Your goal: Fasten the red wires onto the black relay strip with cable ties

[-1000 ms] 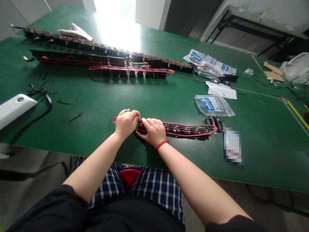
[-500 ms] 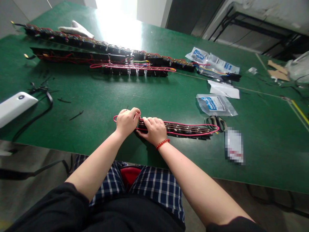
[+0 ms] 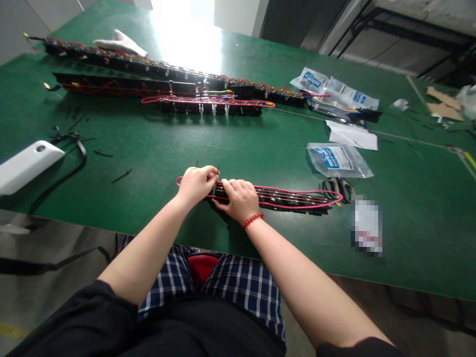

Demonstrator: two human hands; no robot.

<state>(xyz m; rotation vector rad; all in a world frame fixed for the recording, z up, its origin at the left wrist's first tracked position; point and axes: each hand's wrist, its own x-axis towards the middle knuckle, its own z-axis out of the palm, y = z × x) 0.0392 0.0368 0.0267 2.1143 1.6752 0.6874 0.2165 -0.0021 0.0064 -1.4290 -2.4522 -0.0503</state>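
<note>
A wiring harness (image 3: 286, 198) lies flat on the green bench, a row of black connectors bound by a pink-red wire loop. My left hand (image 3: 197, 184) is curled around its left end, with the loop showing beyond the fingers. Just to the right, my right hand (image 3: 241, 199) presses down over the connectors and thin wires, its fingers closed on them. A red beaded bracelet circles that wrist. Two thin black tips stick up near my left hand's fingers. The part of the harness under my palms is hidden.
Several long harnesses (image 3: 159, 84) lie across the far side of the green bench (image 3: 416, 238). Black-handled scissors (image 3: 337, 189) sit just beyond the harness's right end, near a plastic bag (image 3: 336, 161). A white device (image 3: 28, 166) and black cable-tie offcuts (image 3: 121, 175) lie left.
The whole view has drifted slightly, so the bench items sit further right in the frame. Both hands keep their hold on the harness.
</note>
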